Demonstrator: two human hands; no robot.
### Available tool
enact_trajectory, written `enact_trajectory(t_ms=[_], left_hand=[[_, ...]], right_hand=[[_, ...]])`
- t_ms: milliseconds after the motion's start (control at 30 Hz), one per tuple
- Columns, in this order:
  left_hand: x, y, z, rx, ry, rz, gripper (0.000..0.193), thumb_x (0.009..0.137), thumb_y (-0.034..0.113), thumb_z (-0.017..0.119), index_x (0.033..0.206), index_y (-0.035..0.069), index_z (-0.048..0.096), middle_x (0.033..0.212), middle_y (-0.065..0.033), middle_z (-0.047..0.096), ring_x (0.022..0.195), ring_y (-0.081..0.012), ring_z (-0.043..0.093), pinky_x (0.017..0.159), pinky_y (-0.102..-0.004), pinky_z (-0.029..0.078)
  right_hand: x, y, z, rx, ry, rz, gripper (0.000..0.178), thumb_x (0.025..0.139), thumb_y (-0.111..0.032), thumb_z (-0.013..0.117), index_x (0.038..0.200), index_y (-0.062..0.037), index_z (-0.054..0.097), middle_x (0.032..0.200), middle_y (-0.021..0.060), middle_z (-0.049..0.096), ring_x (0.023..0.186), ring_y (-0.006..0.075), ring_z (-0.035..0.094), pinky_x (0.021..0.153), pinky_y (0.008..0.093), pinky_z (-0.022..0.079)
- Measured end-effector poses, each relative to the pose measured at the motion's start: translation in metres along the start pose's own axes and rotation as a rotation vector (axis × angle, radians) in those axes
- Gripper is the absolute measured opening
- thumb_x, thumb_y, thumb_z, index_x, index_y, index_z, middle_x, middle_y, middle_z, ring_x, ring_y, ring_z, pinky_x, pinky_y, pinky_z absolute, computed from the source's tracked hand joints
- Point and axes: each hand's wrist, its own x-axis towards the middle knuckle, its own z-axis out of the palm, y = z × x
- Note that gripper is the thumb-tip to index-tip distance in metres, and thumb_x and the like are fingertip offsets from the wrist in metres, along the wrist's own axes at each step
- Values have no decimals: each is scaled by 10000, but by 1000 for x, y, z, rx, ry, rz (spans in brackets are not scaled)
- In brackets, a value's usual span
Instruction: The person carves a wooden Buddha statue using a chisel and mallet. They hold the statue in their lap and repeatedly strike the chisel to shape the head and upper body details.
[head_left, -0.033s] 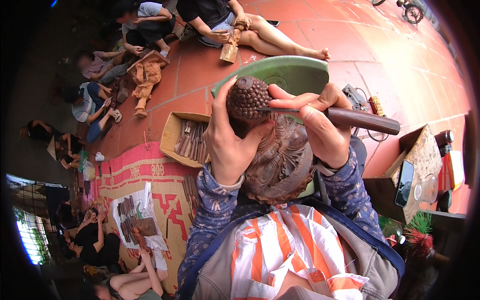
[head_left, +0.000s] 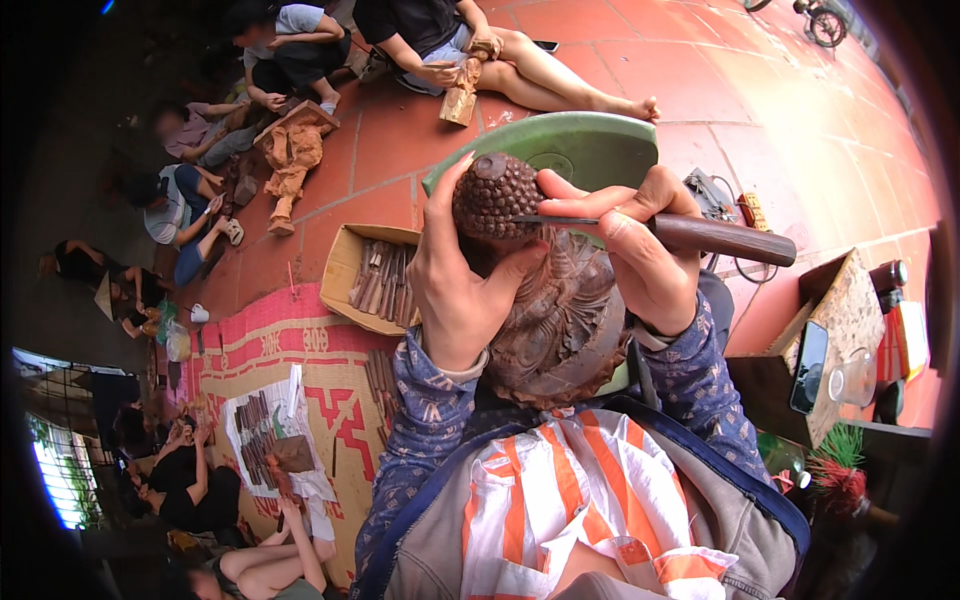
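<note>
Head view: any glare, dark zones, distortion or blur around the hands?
Head view: tiled floor washes out at upper right; bright opening glares at lower left; upper left sinks into shadow; fisheye bends edges toward the black rim. Head view, centre: left hand, right hand, dark carving and wood-handled tool look reasonably sharp.

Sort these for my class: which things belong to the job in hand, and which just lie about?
Job in hand:
carving, in the left hand
tool, in the right hand
boxed tools, probably

Lying about:
phone
clear cup
white mug
</note>
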Motion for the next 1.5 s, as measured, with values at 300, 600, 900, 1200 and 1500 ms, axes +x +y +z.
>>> enact_trajectory(t_ms=[300, 600, 900, 1200, 1500], left_hand=[[-1, 1, -1, 1, 0, 1, 827, 678, 209, 856, 1360, 37, 422, 1194, -192, 596, 1078, -342, 624, 889, -398, 509], [-3, -1, -1, -29, -8, -35, 810, 702, 254, 845, 1361, 46, 423, 1163, -186, 617, 1052, -341, 637, 858, -397, 522], [-2, -1, 0, -17, 5, 1, 818, 696, 260, 848, 1360, 47, 422, 1160, -189, 617, 1046, -346, 639, 852, -399, 522], [0, 2, -1, 29, 5, 35, 819, 694, 218, 844, 1366, 47, 409, 1169, -194, 606, 1046, -354, 636, 855, -405, 521], [0, 5, -1, 53, 3, 50, 817, 706, 249, 838, 1366, 38, 404, 1178, -203, 599, 1050, -363, 632, 858, -406, 522]], right_hand=[[1, -5, -8, -61, -168, -72, 157, 912, -21, 560, 854, -14, 415, 968, 364, 626, 1119, 473, 570, 1064, 627, 318], [-4, -15, 10, -419, -99, -241, 214, 822, 78, 654, 781, 17, 454, 951, 289, 671, 1017, 382, 663, 859, 400, 554], [-3, -9, 1, -228, -151, -156, 177, 902, 16, 567, 869, -6, 395, 1004, 373, 610, 1136, 516, 543, 1016, 640, 364], [-5, 5, -11, -82, -171, -128, 152, 918, 40, 550, 913, -1, 404, 1075, 379, 601, 1187, 491, 519, 1015, 589, 408], [-6, 9, -11, -59, -160, -158, 130, 915, 58, 544, 914, 7, 424, 1071, 371, 608, 1161, 485, 541, 1000, 570, 432]])
